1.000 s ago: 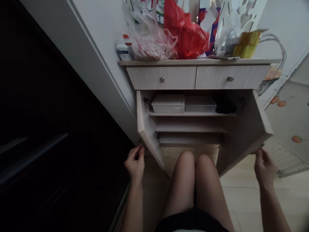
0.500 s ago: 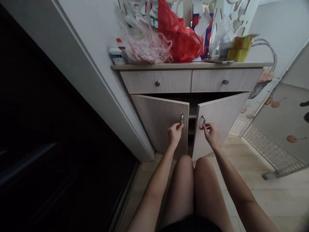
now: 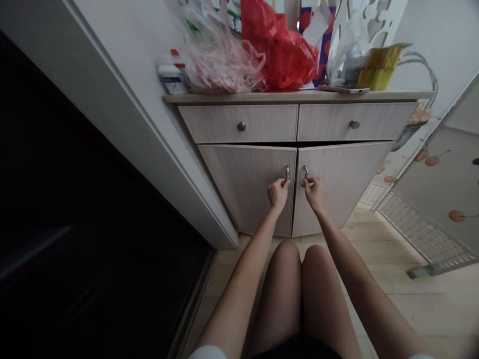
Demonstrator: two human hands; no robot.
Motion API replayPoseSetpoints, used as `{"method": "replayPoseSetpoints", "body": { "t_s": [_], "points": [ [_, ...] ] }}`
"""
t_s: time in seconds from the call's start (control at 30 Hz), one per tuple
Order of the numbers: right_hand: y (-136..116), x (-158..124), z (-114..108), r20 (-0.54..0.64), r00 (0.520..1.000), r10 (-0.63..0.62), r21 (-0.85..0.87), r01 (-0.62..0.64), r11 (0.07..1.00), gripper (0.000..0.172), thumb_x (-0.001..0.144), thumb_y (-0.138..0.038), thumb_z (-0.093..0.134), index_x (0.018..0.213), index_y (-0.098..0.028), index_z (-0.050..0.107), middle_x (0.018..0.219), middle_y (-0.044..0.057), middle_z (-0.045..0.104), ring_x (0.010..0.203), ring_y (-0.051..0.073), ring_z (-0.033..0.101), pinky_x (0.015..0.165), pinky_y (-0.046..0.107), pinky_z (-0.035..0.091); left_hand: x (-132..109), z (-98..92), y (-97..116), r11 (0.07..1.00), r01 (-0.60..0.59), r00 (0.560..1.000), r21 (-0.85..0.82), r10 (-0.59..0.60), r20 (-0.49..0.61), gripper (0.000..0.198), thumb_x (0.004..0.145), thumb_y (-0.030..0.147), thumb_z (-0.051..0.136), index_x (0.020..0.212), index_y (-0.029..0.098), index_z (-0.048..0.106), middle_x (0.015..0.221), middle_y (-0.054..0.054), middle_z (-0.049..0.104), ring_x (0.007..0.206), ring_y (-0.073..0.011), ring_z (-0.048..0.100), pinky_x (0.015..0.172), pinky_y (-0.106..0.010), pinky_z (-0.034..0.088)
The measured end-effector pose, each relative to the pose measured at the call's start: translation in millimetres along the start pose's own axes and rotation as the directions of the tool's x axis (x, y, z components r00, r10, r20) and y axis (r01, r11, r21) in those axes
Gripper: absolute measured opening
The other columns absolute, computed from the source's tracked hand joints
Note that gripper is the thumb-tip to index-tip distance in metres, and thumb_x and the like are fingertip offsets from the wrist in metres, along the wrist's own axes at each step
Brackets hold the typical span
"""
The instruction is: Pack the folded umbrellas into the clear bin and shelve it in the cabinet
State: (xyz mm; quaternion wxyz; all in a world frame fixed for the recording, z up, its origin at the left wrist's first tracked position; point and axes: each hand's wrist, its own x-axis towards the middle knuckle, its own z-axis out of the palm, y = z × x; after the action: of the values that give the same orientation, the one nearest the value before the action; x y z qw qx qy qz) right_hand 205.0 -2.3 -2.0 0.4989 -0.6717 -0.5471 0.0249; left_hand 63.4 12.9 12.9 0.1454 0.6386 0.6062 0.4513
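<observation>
My left hand [image 3: 278, 193] is closed on the lower part of a curved metal door handle [image 3: 287, 171]. It belongs to the left cabinet door [image 3: 247, 184], which is pale with a wood grain. On the right cabinet door [image 3: 340, 184], my right hand [image 3: 315, 192] pinches the matching door handle [image 3: 306, 171]. Both doors stand very slightly ajar, with a narrow dark gap along their top edges and a thin slit between them. The inside of the cabinet [image 3: 298, 102] is hidden.
Two drawers with round knobs [image 3: 241, 126] sit above the doors. On the cabinet top are a red plastic bag [image 3: 282, 50], a clear bag [image 3: 224, 65], a white bottle [image 3: 172, 79] and a yellow box [image 3: 379, 67]. A folding screen [image 3: 441, 199] stands at right.
Both doors have swung inward from a wide gap to nearly closed. My hands moved forward and closer together with the handles, and the shelves inside are now out of sight.
</observation>
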Motion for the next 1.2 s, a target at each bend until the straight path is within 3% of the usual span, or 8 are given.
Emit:
{"method": "replayPoseSetpoints", "body": {
  "t_s": [0.33, 0.67, 1.2],
  "points": [
    [4.1, 21.6, 22.7, -0.001, 0.999, -0.042, 0.036, 0.042, 0.998, 0.041, 0.097, -0.044, 0.042, 0.098, -0.013, 0.069, 0.101, 0.014, 0.069, 0.087, 0.022, 0.062, 0.081, 0.032, 0.042, 20.8, 10.4, 3.8, 0.999, 0.015, 1.0, 0.049, -0.015, 0.013, 0.02, 0.092, 0.031, 0.064, 0.101, 0.018, 0.076, 0.102, -0.013, 0.077, 0.093, -0.0221, 0.071, 0.082, -0.029, 0.047],
    [0.8, 35.4, 31.8, 0.026, 0.999, 0.018, -0.012, -0.018, 1.0, 0.037, 0.095, -0.041, 0.047, 0.101, -0.014, 0.071, 0.1, 0.013, 0.07, 0.088, 0.023, 0.063, 0.077, 0.032, 0.042, 33.5, 13.7, 8.0, 0.995, 0.033, 0.999, 0.096, -0.036, 0.032, 0.021, 0.092, 0.031, 0.064, 0.104, 0.017, 0.075, 0.105, -0.014, 0.076, 0.097, -0.0232, 0.07, 0.084, -0.03, 0.046],
    [-4.0, 37.9, 42.7, 0.016, 0.994, 0.105, 0.085, -0.106, 0.991, 0.033, 0.094, -0.04, 0.049, 0.102, -0.015, 0.07, 0.094, 0.013, 0.074, 0.083, 0.024, 0.068, 0.075, 0.031, 0.044, 44.2, 20.0, 5.3, 0.987, 0.037, 0.998, 0.154, -0.043, 0.038, 0.021, 0.092, 0.034, 0.063, 0.102, 0.02, 0.075, 0.103, -0.013, 0.076, 0.096, -0.023, 0.07, 0.082, -0.029, 0.047]
  ]
}}
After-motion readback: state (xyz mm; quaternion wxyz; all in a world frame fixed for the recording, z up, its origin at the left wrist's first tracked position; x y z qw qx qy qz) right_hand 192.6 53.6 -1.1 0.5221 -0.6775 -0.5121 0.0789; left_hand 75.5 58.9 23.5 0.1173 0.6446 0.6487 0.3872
